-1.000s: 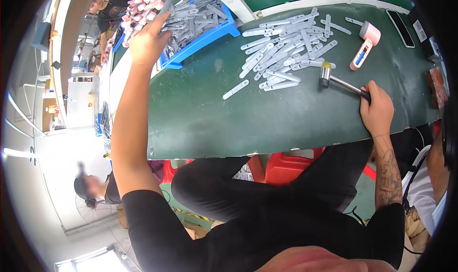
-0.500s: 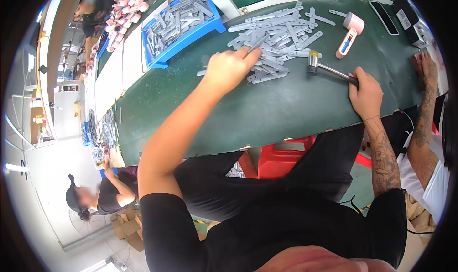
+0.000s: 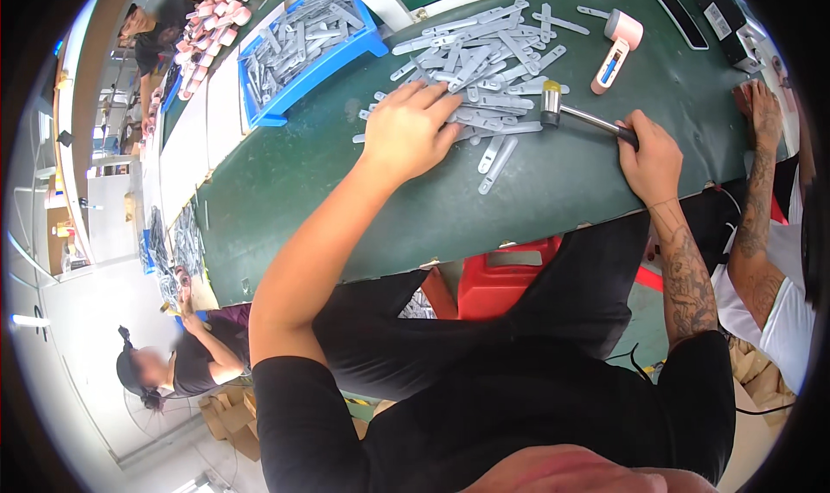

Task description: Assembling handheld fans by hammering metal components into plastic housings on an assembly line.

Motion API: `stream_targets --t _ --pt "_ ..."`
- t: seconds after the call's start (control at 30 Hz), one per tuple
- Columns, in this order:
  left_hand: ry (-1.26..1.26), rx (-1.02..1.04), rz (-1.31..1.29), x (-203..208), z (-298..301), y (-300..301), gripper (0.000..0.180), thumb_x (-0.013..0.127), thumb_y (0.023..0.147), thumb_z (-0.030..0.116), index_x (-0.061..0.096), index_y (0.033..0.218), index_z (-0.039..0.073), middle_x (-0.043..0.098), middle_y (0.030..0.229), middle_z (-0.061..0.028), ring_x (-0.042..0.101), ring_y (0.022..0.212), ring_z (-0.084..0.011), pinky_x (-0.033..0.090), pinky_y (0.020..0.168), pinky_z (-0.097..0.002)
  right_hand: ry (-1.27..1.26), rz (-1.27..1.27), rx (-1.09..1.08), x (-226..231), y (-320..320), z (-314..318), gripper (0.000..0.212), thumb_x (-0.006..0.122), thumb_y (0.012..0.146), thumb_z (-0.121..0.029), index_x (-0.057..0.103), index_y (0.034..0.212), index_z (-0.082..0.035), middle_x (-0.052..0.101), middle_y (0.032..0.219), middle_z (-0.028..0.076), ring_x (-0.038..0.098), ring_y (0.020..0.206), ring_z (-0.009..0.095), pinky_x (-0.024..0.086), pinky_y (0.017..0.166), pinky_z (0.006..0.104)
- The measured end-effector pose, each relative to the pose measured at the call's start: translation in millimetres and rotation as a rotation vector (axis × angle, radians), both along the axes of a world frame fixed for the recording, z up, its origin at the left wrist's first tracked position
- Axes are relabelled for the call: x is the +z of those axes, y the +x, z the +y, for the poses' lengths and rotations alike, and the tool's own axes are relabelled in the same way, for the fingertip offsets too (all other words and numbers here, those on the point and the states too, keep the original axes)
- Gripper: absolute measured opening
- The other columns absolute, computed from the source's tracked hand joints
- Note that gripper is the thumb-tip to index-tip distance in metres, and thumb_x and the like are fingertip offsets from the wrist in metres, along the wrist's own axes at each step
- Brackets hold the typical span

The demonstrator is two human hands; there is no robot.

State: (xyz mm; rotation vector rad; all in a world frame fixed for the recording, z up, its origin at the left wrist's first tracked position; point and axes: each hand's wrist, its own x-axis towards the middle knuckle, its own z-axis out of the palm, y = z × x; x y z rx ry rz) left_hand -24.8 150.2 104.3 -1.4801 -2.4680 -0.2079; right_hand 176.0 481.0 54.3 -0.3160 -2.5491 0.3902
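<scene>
Palm down, my left hand [image 3: 408,130] rests at the left side of a pile of flat grey plastic strips [image 3: 497,82], its fingers stretched and spread over them. What lies beneath the palm is hidden. Two strips [image 3: 497,163] stick out from the pile's near side. To the right of the pile, my right hand [image 3: 653,156] is closed round the dark grip of a mallet [image 3: 596,123]. The mallet's head has a yellow face and a dark one, and it is next to the pile's right edge.
A blue bin [image 3: 318,78] full of grey strips stands at the back left. Beyond the mallet lie a pink handheld device [image 3: 612,60], a phone [image 3: 679,19] and a black box [image 3: 731,26]. A co-worker's hand [image 3: 762,112] rests at the right edge; another person [image 3: 194,346] sits far left.
My left hand has let go of a strip it held and flattened onto the pile. Two strips now lie nearer me. My right hand still holds the mallet in much the same place.
</scene>
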Motion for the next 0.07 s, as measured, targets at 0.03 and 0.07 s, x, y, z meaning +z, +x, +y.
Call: stream_targets --t 0.03,0.07 --pt "0.012 -0.014 0.016 0.1 -1.1 -0.9 0.047 0.082 0.089 0.029 0.074 0.134 0.02 0.075 0.137 -0.0059 0.069 0.13 -0.0345 0.056 0.108 -0.0454 -0.005 -0.003 -0.004 0.0 0.3 -0.5 0.018 0.075 0.095 -0.019 0.059 0.095 -0.009 0.067 0.081 0.01 0.067 0.077 0.035 0.05 0.067 0.0466" --pt "0.008 -0.015 0.019 -0.5 -1.5 -2.3 0.05 0.083 0.088 0.03 0.074 0.135 0.017 0.073 0.14 -0.0057 0.067 0.133 -0.0338 0.055 0.109 -0.0453 -0.01 -0.006 -0.007 -0.1 0.2 -1.1 0.019 0.075 0.095 -0.02 0.059 0.095 -0.009 0.067 0.08 0.01 0.067 0.078 0.035 0.051 0.067 0.0466"
